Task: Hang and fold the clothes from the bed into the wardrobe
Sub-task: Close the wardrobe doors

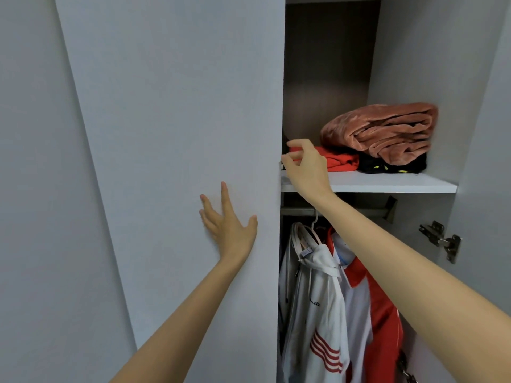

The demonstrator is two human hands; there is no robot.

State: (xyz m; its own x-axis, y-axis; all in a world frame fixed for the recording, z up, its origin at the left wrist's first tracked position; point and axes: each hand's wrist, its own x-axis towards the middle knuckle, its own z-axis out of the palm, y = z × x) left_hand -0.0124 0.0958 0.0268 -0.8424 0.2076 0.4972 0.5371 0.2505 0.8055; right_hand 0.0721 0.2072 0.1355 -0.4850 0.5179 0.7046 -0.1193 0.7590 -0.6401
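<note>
The left hand (pixel 229 225) is pressing flat, fingers spread, on the wardrobe door (pixel 179 120), likely steadying it. The right hand (pixel 304 164) is curling at that door's edge, beside folded red clothing (pixel 340 160) on the shelf (pixel 387 183); its grip is unclear.

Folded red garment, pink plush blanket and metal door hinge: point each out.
Folded red garment (pixel 340 161): head view, right folded end.
Pink plush blanket (pixel 387 131): head view, middle of front folds.
Metal door hinge (pixel 440 239): head view, centre of arm.

Metal hinge (pixel 439 240) at right, pale grey panel (pixel 30 189) far left
</note>
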